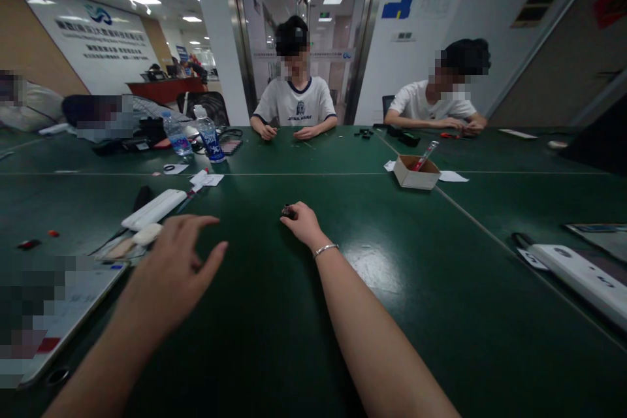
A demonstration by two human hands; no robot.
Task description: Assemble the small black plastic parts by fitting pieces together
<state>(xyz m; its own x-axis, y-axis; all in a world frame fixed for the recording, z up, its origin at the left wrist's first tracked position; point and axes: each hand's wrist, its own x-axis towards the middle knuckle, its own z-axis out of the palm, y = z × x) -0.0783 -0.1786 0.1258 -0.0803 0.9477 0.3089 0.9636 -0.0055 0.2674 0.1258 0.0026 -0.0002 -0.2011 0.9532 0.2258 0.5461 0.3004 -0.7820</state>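
Note:
My right hand [304,223] is stretched forward over the middle of the green table, its fingers closed around a small dark object [289,212]. Only part of that object shows past the fingertips, too little to tell its kind. A silver bracelet [326,250] circles the right wrist. To the left and nearer to me, my left hand [171,268] hovers above the table with nothing in it, thumb and fingers apart. Just beyond the left hand lie a white power bank-like slab [155,209] and a round whitish thing [147,234].
A tablet-like device [83,313] lies at the left. Two plastic bottles, one with a blue label [210,140], stand farther back. A small open box [416,176] holds a red-and-clear stick. At the right is a long white device [588,281]. Two people sit across the table [264,313].

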